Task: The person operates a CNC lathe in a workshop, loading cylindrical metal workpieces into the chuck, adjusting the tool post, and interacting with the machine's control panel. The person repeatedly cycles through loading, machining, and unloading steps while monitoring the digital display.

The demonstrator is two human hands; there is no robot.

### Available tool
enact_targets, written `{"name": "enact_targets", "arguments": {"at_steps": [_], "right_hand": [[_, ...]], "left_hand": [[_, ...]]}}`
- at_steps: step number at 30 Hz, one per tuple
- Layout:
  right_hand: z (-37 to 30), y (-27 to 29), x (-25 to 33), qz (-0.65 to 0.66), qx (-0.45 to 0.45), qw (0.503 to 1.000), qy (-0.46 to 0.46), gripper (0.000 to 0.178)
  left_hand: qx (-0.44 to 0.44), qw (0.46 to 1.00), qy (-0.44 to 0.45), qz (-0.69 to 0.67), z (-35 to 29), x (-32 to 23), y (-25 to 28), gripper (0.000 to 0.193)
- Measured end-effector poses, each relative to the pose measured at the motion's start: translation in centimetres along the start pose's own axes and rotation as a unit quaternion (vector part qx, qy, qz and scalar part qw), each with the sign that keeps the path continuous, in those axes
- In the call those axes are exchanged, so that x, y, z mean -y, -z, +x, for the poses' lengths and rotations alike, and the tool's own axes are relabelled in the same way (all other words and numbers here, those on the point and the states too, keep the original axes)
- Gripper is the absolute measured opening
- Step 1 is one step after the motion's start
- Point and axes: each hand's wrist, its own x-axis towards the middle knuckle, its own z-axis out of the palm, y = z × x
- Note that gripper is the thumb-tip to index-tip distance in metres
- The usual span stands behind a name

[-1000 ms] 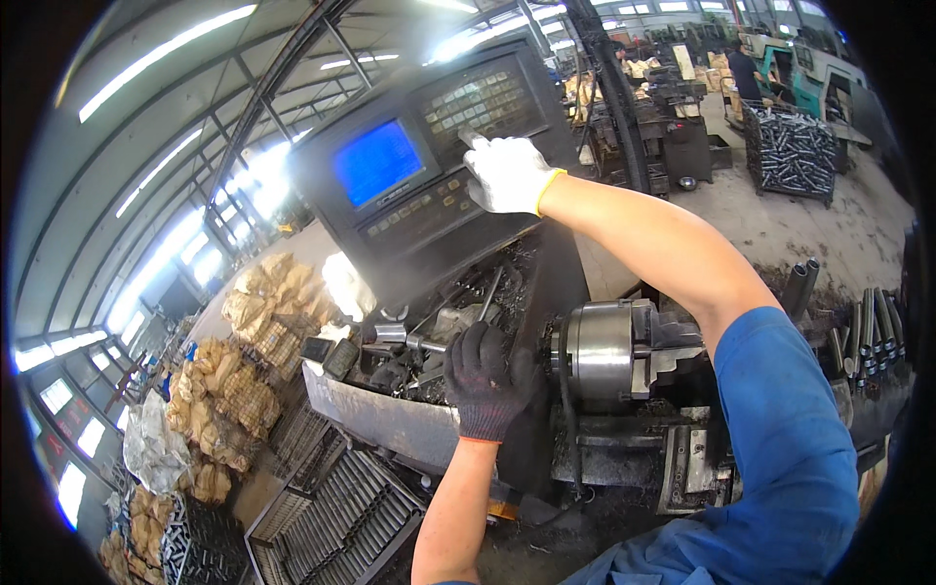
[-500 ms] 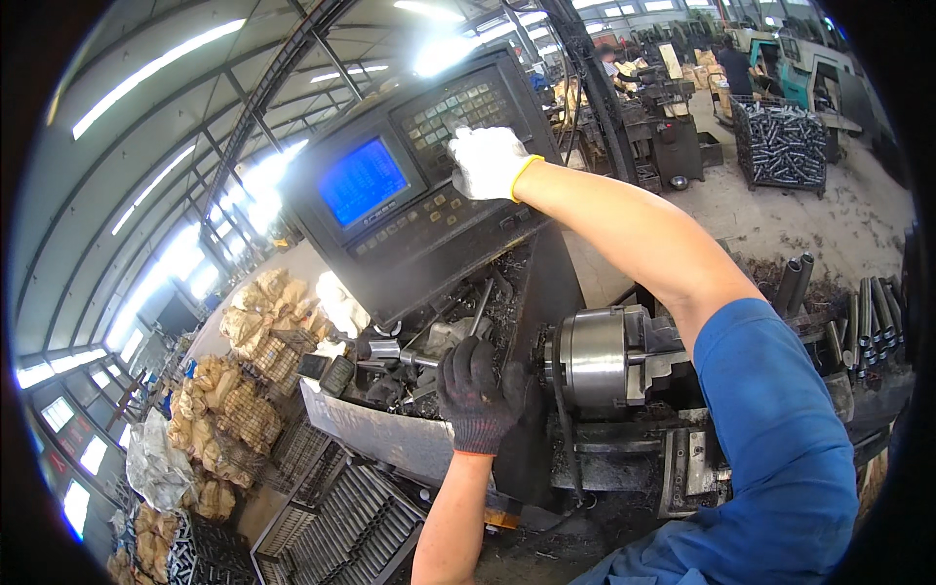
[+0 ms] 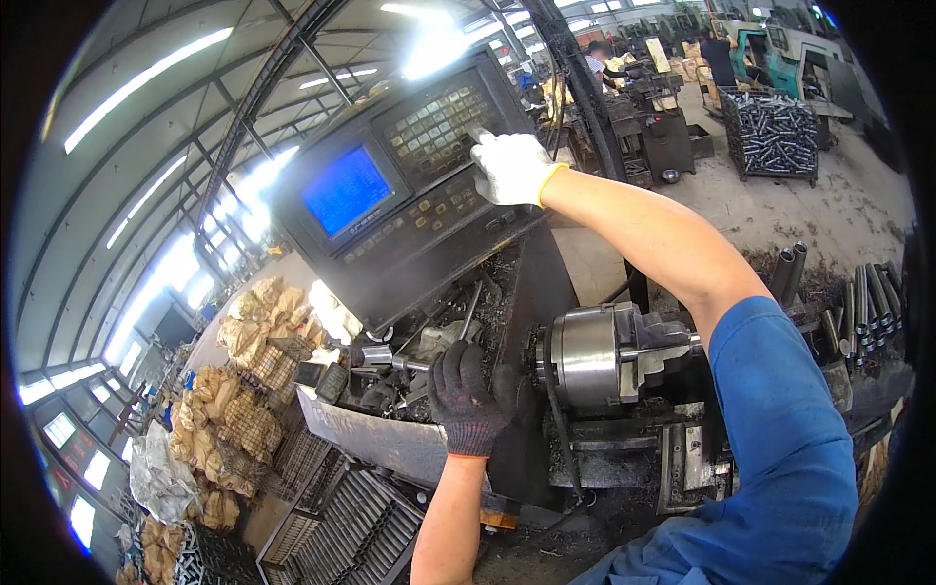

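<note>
My right hand (image 3: 514, 168), in a white glove with a yellow cuff, is raised to the control panel (image 3: 419, 252). One finger points at the right side of the keypad (image 3: 436, 132), while the other fingers are partly curled; nothing shows in the hand. To the left of the keys glows a blue screen (image 3: 346, 190). My left hand (image 3: 466, 400), in a dark glove with a red-edged cuff, lies on the dark machine housing with fingers extended and thumb apart. Beside its fingertips are metal tools and a bar (image 3: 471, 310) in a cluttered tray. A lathe chuck (image 3: 585, 356) sits to its right.
Metal tubes (image 3: 868, 307) stand at the far right. Below left is a crate of rods (image 3: 341, 531), with wrapped bundles (image 3: 219, 409) beyond. A wire bin of metal parts (image 3: 775, 136) stands on the floor at the back right, where people work near machines.
My right hand has shifted right and slightly down across the keypad, toward its right edge. The left hand stays on the housing. The whole view has tilted slightly.
</note>
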Motion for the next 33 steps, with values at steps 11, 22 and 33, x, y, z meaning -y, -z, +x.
{"name": "enact_targets", "arguments": {"at_steps": [11,22,33], "right_hand": [[0.1,-0.3,0.7,-0.015,0.04,0.999,0.002,0.029],[0.2,-0.6,-1.4,-0.041,0.041,0.998,-0.014,0.032],[0.5,-0.2,-1.3,-0.038,0.056,0.997,-0.023,0.036]], "left_hand": [[-0.008,1.0,-0.011,0.008,0.0,0.0,0.0,0.044],[-0.003,1.0,-0.004,0.012,0.0,-0.1,0.1,0.045],[0.001,1.0,-0.004,0.0,0.0,0.1,0.1,0.045]]}}
